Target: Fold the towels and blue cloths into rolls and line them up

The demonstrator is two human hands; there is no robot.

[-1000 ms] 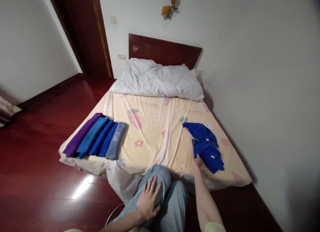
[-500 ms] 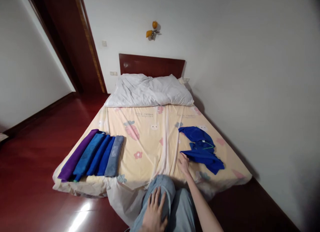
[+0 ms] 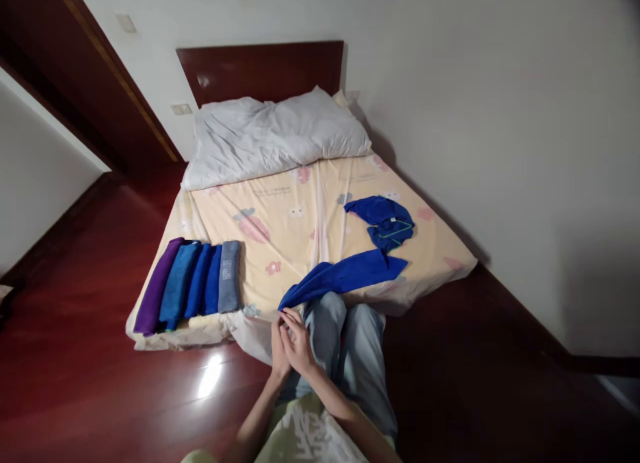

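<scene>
Hands meet at the near edge of the bed: the left hand (image 3: 279, 346) and the right hand (image 3: 299, 342) pinch together one end of a long royal-blue cloth (image 3: 345, 277), which stretches from the knees across the pale yellow cartoon-print sheet (image 3: 295, 233). Its far end lies just beside a crumpled blue cloth with green trim (image 3: 386, 221). A row of folded towels, purple, blue and grey (image 3: 193, 284), sits well apart on the left, and a rumpled white pillow (image 3: 275, 133) lies by the dark wooden headboard (image 3: 260, 70). The grip is only on one corner, so the cloth could drag the sheet or slide off onto the red wooden floor (image 3: 75, 356).
</scene>
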